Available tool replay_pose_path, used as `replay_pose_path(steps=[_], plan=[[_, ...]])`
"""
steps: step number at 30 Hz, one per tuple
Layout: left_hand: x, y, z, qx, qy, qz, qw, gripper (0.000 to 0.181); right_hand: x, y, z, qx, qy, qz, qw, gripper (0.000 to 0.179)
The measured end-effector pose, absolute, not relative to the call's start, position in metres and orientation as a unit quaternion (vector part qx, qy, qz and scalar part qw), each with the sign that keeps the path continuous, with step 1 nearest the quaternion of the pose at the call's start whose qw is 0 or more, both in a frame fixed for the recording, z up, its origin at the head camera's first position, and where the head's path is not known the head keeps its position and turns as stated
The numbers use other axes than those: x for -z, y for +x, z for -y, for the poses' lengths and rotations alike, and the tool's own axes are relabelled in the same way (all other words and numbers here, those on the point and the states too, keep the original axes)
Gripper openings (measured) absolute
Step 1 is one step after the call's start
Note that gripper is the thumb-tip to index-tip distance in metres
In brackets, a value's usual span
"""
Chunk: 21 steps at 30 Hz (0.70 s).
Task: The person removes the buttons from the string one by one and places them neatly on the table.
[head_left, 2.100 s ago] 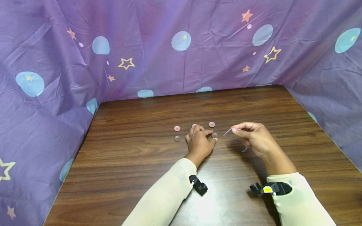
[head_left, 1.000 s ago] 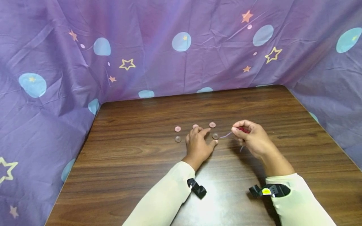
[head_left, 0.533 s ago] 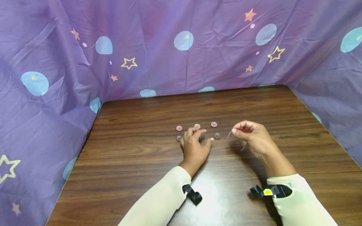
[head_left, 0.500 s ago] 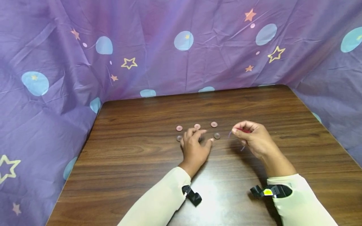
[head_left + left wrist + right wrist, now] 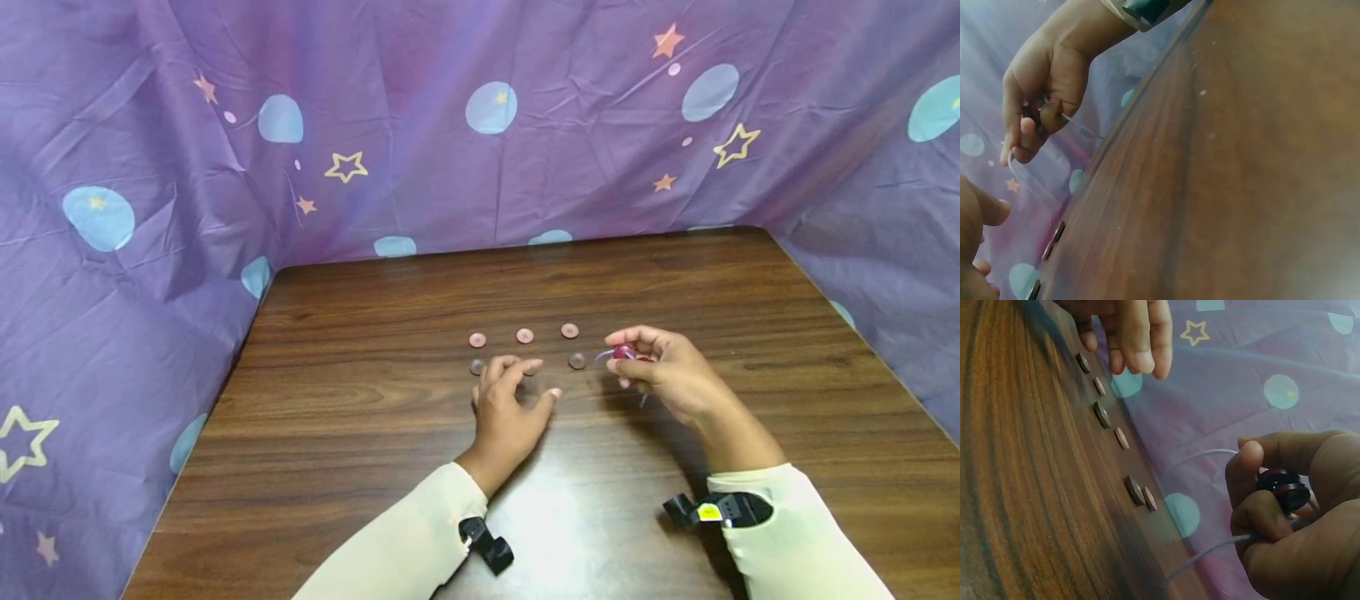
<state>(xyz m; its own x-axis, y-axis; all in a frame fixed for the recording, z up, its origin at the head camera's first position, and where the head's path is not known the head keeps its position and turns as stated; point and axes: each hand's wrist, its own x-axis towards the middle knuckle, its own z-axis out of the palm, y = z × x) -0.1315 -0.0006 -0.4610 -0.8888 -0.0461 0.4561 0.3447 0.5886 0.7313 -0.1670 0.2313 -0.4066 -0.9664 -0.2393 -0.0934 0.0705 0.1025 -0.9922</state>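
My right hand (image 5: 671, 375) holds several red buttons (image 5: 623, 353) and a light purple string (image 5: 603, 356) above the table. In the right wrist view, the buttons (image 5: 1290, 494) sit inside the curled fingers, and both string ends stick out. My left hand (image 5: 506, 412) hovers with its fingers spread and bent, holding nothing. It is nearest to the middle brown button (image 5: 530, 372), partly hidden by a fingertip. Two more brown buttons, one at left (image 5: 477, 367) and one at right (image 5: 577, 361), lie in the same row.
Behind the brown row lie three pink buttons: left (image 5: 477, 340), middle (image 5: 525, 336) and right (image 5: 570, 331). All rest flat on the wooden table (image 5: 360, 483). A purple cloth (image 5: 420, 192) with stars and blue spots hangs around its back and sides.
My left hand has drawn back from the right brown button, toward the left and nearer me, uncovering the middle pink button. In my right hand, the red buttons now show near the fingertips.
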Motion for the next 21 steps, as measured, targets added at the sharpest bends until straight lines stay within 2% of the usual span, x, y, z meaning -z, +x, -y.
replay_pose_path(steps=[4,21], plan=[[0.459,-0.125,0.004,0.454,-0.107,0.855,0.226,0.044,0.409,-0.167,-0.23,0.649,-0.072,-0.75,0.108,0.017],[0.455,-0.099,0.027,0.49,-0.178,0.834,0.181,0.045,0.407,-0.162,-0.224,0.612,-0.093,-0.773,0.136,0.041]])
